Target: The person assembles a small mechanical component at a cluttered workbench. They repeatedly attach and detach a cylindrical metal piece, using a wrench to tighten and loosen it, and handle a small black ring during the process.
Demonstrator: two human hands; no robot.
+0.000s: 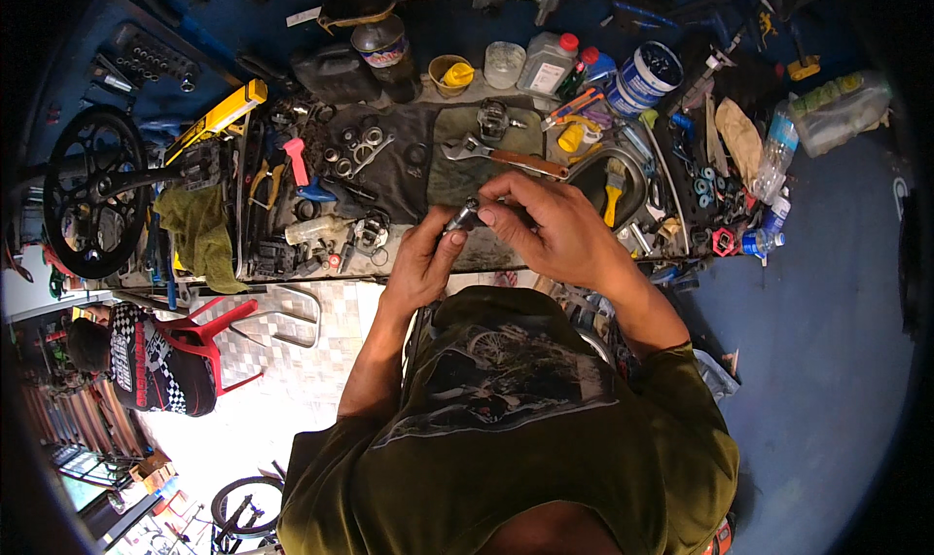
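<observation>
Okay, leftmost: black chainring (pixel 95 190) at left end of workbench (pixel 477 98). Next, left hand (pixel 425 261) pinches small metal cylinder (pixel 460 217), held above bench's near side, between both hands. Probably light, stiff, maybe slippery if oily; best gripped around its sides. Looks shiny, silvery, far end rounded. Right hand (pixel 550 226) just beside it, fingers narrow; can't tell if holding anything.
</observation>
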